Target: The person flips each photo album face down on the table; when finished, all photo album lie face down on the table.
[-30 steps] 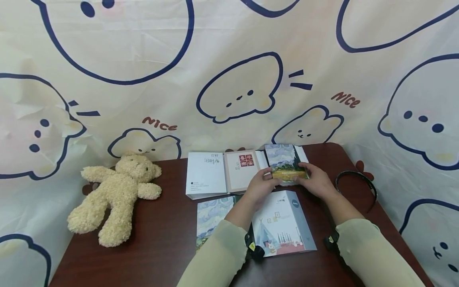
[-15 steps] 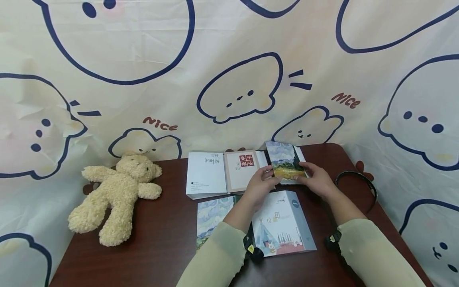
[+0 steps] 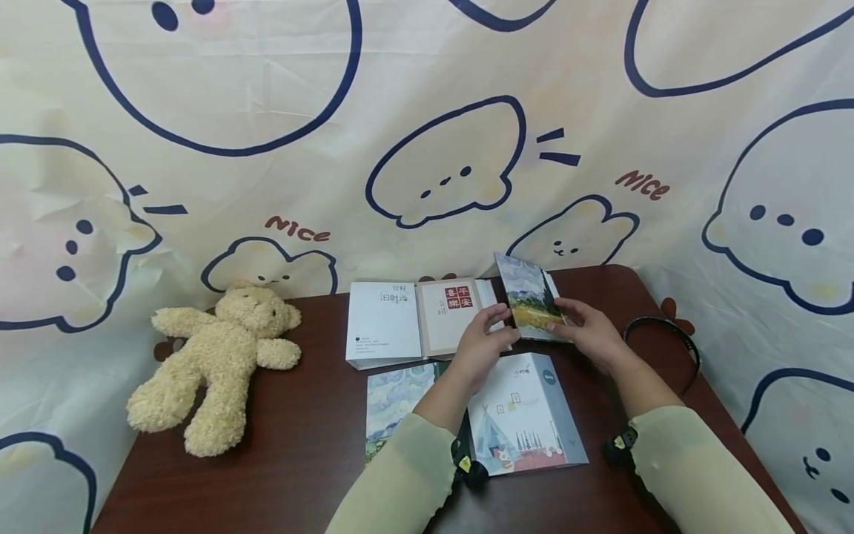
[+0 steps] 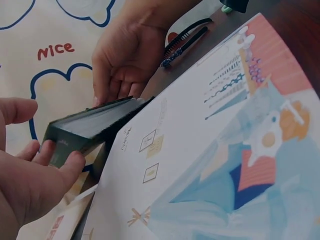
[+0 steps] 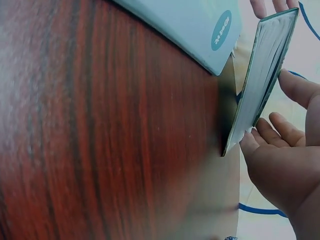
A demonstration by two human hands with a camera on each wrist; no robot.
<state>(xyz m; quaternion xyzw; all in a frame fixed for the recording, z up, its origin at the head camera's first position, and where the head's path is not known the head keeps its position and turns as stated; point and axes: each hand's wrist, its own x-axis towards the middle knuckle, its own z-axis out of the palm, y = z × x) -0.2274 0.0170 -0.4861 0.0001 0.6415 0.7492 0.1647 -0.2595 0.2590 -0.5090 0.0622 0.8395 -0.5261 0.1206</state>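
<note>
A small photo album (image 3: pixel 530 297) with a landscape painting on its cover stands tilted at the back of the table, between both hands. Its green spine shows in the left wrist view, and its page edges in the right wrist view. My left hand (image 3: pixel 482 341) touches the spine side with spread fingertips. At the opposite edge, my right hand (image 3: pixel 587 330) holds the album, thumb on one side and fingers under the page edges. Close below lies a white album (image 3: pixel 517 415) with a tent drawing. Beside my left hand lies a beige album (image 3: pixel 448 315) with a red print.
A white album (image 3: pixel 383 322) lies at the back left of the row. Another painting-covered album (image 3: pixel 396 404) is partly under the left forearm. A plush bear (image 3: pixel 230 363) lies on the left, a black headband (image 3: pixel 667 341) on the right. A printed cloth (image 3: pixel 427 148) hangs behind the table.
The painted album's upper end has risen and turned, so it leans more steeply now. The right thumb has shifted along its edge. Both forearms have barely moved.
</note>
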